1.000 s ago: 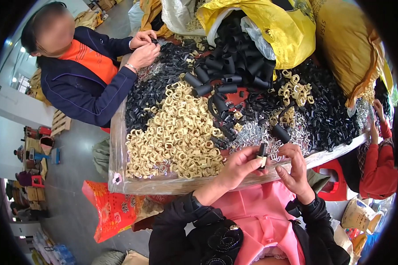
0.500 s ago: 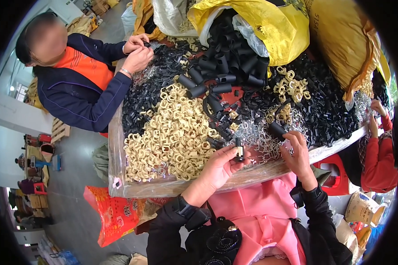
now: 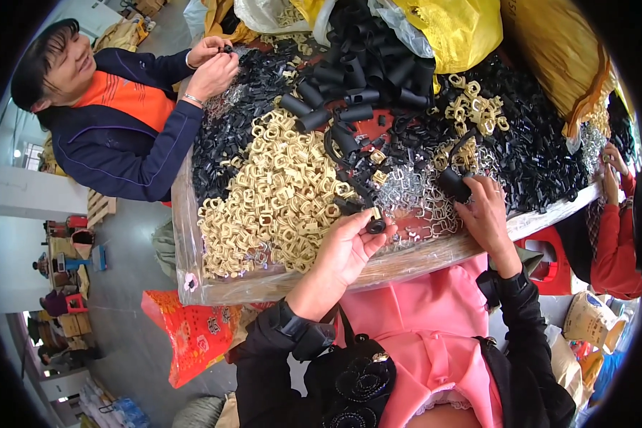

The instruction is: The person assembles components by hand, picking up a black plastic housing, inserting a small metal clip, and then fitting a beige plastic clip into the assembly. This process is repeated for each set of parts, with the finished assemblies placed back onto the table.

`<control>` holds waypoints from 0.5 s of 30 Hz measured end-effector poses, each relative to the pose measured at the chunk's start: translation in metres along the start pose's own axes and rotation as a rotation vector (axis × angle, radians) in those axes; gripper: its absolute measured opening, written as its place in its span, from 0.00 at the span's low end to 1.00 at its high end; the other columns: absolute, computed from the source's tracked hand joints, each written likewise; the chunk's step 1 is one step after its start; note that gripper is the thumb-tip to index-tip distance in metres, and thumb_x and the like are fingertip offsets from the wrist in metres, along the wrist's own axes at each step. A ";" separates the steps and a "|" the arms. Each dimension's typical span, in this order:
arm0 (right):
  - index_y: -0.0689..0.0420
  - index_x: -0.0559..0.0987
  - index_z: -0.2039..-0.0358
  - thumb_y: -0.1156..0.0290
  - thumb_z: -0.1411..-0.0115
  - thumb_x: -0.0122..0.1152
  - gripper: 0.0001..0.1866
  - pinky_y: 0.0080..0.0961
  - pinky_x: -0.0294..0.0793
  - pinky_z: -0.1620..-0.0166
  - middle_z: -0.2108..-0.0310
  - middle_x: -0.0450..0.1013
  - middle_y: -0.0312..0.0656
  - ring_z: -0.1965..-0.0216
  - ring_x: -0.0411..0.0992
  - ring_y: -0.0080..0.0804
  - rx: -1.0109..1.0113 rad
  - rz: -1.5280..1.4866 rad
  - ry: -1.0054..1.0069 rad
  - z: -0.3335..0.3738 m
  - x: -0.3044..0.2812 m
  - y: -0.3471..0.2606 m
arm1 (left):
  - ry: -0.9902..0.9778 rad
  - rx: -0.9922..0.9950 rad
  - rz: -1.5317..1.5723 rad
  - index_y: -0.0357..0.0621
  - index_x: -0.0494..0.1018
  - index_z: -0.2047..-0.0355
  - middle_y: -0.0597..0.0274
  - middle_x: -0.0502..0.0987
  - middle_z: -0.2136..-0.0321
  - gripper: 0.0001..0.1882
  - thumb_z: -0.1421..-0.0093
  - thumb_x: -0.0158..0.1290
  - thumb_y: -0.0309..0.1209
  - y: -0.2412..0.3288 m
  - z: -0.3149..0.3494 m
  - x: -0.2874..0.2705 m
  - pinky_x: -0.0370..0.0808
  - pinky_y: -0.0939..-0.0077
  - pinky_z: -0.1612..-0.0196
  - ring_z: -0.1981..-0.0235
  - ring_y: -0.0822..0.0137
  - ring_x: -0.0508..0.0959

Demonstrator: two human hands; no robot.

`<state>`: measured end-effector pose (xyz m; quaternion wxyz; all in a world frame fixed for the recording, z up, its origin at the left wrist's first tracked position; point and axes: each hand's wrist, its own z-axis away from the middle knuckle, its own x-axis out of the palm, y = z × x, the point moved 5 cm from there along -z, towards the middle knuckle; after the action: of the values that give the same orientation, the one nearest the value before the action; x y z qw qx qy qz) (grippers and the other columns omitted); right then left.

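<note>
while the left hand (image 3: 341,254) supports a small part (image 3: 376,225) above the near side of the table (image 3: 274,289), the right hand (image 3: 487,220) meets a black tube (image 3: 451,184) lying on the silver clips (image 3: 419,203).

handling, part: it shows a dark, round end and a pale strip on the far side. judged by its size against the fingers, it is light; it looks stiff, with a smooth surface that may turn if pinched loosely. take hold across the sides of the body, leaving the round end exposed.

handling, tube: it appears hollow, light and fairly rigid, though the wall may flex under a hard squeeze. the curved, smooth surface is likely to roll on the loose clips. grip across the diameter, close to the near end, with thumb and fingers opposed. neither item looks fragile.

left hand pose: the palm faces up and inward, the forearm rising from the lower edge toward the right. thumb and fingers are closed on the part, with no visible gap; the remaining fingers are loosely curled beneath. the heap of gold links (image 3: 282,192) lies just to the left.

right hand pose: the back of the hand faces up, the wrist is bent slightly to the left, and the fingers point away from the body. they are partly spread and curved at the near end of the tube; whether they grip it or only touch it cannot be told.
</note>
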<state>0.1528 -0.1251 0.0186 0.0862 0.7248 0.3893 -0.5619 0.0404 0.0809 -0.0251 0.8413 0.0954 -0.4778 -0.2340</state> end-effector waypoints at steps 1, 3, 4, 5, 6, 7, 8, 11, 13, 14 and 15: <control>0.61 0.67 0.59 0.76 0.55 0.56 0.20 0.31 0.63 0.59 0.62 0.64 0.47 0.63 0.64 0.45 0.011 0.008 -0.021 0.000 0.004 0.002 | 0.006 0.002 0.044 0.29 0.65 0.63 0.48 0.72 0.67 0.14 0.43 0.43 0.30 0.001 0.000 0.001 0.77 0.80 0.68 0.64 0.59 0.74; 0.61 0.67 0.59 0.75 0.55 0.56 0.20 0.32 0.64 0.59 0.62 0.65 0.48 0.63 0.64 0.45 0.031 0.024 -0.064 0.002 0.010 0.005 | 0.017 0.007 0.133 0.28 0.65 0.63 0.47 0.71 0.66 0.14 0.43 0.44 0.30 0.002 0.001 0.004 0.77 0.80 0.67 0.63 0.58 0.74; 0.61 0.67 0.59 0.75 0.55 0.56 0.20 0.32 0.64 0.59 0.62 0.65 0.48 0.63 0.64 0.45 0.033 0.025 -0.064 0.003 0.010 0.005 | 0.016 0.005 0.132 0.28 0.65 0.63 0.47 0.71 0.66 0.14 0.43 0.44 0.30 0.002 0.002 0.005 0.77 0.80 0.67 0.63 0.58 0.74; 0.61 0.67 0.58 0.75 0.54 0.56 0.20 0.31 0.64 0.60 0.63 0.65 0.47 0.64 0.65 0.44 0.072 -0.029 -0.037 0.004 0.009 0.008 | 0.026 0.012 0.122 0.30 0.65 0.64 0.48 0.72 0.67 0.13 0.44 0.45 0.29 0.002 0.002 0.005 0.77 0.81 0.67 0.64 0.58 0.74; 0.61 0.67 0.58 0.74 0.54 0.56 0.20 0.30 0.64 0.60 0.63 0.66 0.47 0.64 0.65 0.42 0.111 -0.082 -0.011 0.006 0.008 0.011 | 0.036 0.019 0.113 0.31 0.66 0.64 0.48 0.72 0.67 0.11 0.44 0.46 0.28 0.002 0.003 0.005 0.76 0.82 0.68 0.64 0.58 0.74; 0.61 0.66 0.57 0.74 0.53 0.56 0.21 0.29 0.65 0.61 0.64 0.67 0.47 0.65 0.66 0.41 0.150 -0.135 0.015 0.007 0.006 0.014 | 0.045 0.026 0.104 0.33 0.67 0.65 0.49 0.72 0.67 0.10 0.45 0.46 0.28 0.003 0.003 0.005 0.76 0.83 0.68 0.64 0.59 0.74; 0.61 0.66 0.57 0.74 0.53 0.56 0.21 0.29 0.65 0.61 0.64 0.67 0.47 0.65 0.66 0.41 0.153 -0.136 0.017 0.009 0.006 0.015 | 0.045 0.024 0.100 0.33 0.67 0.65 0.49 0.72 0.67 0.10 0.45 0.46 0.28 0.003 0.004 0.005 0.76 0.83 0.68 0.64 0.59 0.74; 0.62 0.66 0.57 0.72 0.51 0.56 0.20 0.26 0.66 0.63 0.66 0.69 0.46 0.68 0.68 0.35 0.279 -0.392 0.079 0.012 0.001 0.025 | 0.031 0.017 0.063 0.34 0.67 0.65 0.50 0.72 0.68 0.10 0.45 0.47 0.28 0.002 0.003 0.003 0.76 0.82 0.68 0.64 0.59 0.74; 0.62 0.66 0.57 0.71 0.50 0.56 0.20 0.25 0.66 0.63 0.66 0.69 0.46 0.68 0.68 0.33 0.290 -0.425 0.082 0.015 0.001 0.025 | 0.050 0.031 0.068 0.33 0.67 0.64 0.49 0.72 0.67 0.11 0.45 0.47 0.29 0.001 0.001 0.000 0.76 0.81 0.68 0.64 0.59 0.74; 0.63 0.66 0.57 0.71 0.50 0.55 0.19 0.23 0.66 0.63 0.66 0.70 0.45 0.69 0.68 0.32 0.297 -0.460 0.083 0.016 0.001 0.026 | 0.071 0.048 0.074 0.32 0.66 0.64 0.48 0.72 0.67 0.12 0.44 0.46 0.30 0.001 0.001 -0.001 0.77 0.80 0.68 0.64 0.59 0.74; 0.63 0.67 0.57 0.70 0.49 0.55 0.19 0.22 0.66 0.64 0.67 0.70 0.45 0.69 0.68 0.31 0.306 -0.494 0.084 0.018 0.000 0.026 | 0.092 0.063 0.081 0.31 0.65 0.63 0.48 0.72 0.67 0.13 0.44 0.46 0.31 0.001 0.001 -0.002 0.77 0.79 0.68 0.64 0.58 0.74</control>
<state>0.1569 -0.1529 0.0036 -0.1798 0.6352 0.4680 -0.5875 0.0391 0.0825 -0.0263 0.8677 0.1130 -0.4493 -0.1801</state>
